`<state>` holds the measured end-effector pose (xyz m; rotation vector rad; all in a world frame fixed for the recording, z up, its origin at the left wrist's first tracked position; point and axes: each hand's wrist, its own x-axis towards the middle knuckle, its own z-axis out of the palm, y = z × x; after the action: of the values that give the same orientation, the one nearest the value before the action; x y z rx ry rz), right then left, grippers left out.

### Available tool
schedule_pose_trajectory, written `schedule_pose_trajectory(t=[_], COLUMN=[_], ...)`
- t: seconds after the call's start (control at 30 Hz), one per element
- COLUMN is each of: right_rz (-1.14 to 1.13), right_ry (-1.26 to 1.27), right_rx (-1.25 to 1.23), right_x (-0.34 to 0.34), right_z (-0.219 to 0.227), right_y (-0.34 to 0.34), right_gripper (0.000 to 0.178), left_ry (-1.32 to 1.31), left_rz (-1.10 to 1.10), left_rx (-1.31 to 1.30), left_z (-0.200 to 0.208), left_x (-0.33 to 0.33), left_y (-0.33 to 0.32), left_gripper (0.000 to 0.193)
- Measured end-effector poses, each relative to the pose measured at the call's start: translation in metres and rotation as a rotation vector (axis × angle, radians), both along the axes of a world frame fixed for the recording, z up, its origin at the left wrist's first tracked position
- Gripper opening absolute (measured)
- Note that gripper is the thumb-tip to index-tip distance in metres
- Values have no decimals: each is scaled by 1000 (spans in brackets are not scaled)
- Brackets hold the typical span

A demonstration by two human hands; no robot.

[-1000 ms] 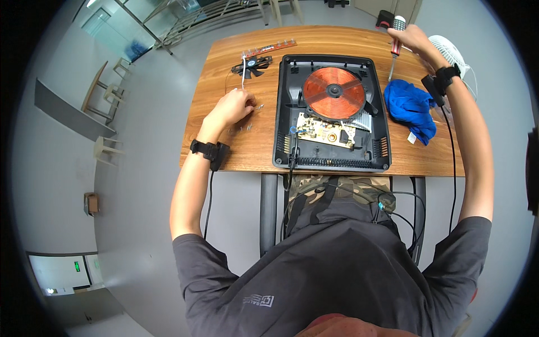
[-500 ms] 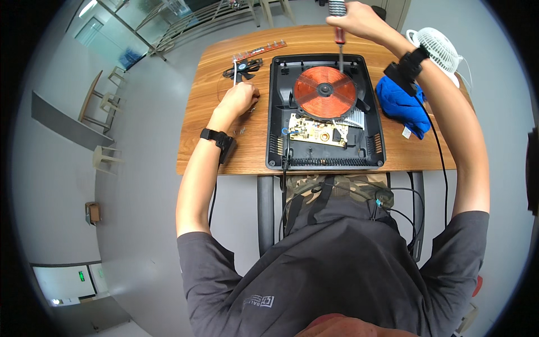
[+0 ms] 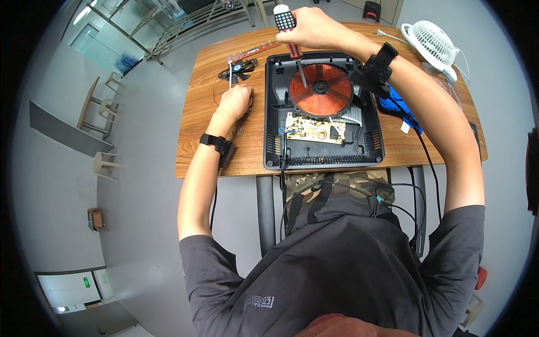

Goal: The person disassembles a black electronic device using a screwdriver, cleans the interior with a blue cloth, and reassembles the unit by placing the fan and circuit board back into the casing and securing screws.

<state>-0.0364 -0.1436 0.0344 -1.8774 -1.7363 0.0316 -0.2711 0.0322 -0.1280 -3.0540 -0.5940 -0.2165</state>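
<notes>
My right hand (image 3: 313, 28) is wrapped round a screwdriver (image 3: 294, 50) with a red handle and a black-and-white patterned end. Its metal shaft slants down over the left part of the round copper coil (image 3: 331, 101); I cannot tell whether the tip touches. The coil sits in an open black appliance housing (image 3: 268, 112), above a pale circuit board (image 3: 306, 128) and a finned metal heat sink. Left of the housing, my left hand (image 3: 236, 101) rests closed on the table, its fingertips hidden. Just beyond it lies a small black cooling fan (image 3: 242, 68) with a white cable.
Behind the cooling fan is a red strip (image 3: 250, 53) with upright metal pegs. Small screws (image 3: 237, 132) lie near my left wrist. To the right, a blue cloth (image 3: 396, 105) is partly under my forearm, and a white desk fan (image 3: 429, 45) stands at the table's far corner.
My right hand has carried the screwdriver leftward, from the coil's right side to its left part, tilting it. My left hand stays at nearly the same place on the table.
</notes>
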Motion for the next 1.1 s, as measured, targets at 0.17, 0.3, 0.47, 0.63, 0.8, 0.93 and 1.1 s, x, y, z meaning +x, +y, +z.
schedule_pose_trajectory(t=[0.17, 0.3, 0.47, 0.63, 0.8, 0.93, 1.1], right_rz=[-11, -5, 14, 62, 54, 65, 52], right_ry=[21, 40, 47, 73, 37, 59, 112], right_rx=[5, 5, -5, -41, -48, -15, 48], right_x=[1, -4, -7, -12, -13, -19, -22], right_z=[-14, -12, -13, -10, -11, -7, -6], right_y=[10, 8, 10, 4, 7, 0, -4], right_gripper=[44, 43, 43, 44, 44, 43, 43], left_ry=[-70, -110, -87, -44, -162, -255, -218], left_rz=[57, 39, 7, 4, 55, 50, -4], left_rx=[-99, -261, -308, -283, -362, -432, -716], left_z=[14, 24, 28, 26, 32, 56, 73], left_x=[-7, -15, -19, -21, -22, -15, -9], left_y=[-8, -4, -5, -4, -8, -26, -56], left_gripper=[15, 14, 13, 14, 12, 10, 10])
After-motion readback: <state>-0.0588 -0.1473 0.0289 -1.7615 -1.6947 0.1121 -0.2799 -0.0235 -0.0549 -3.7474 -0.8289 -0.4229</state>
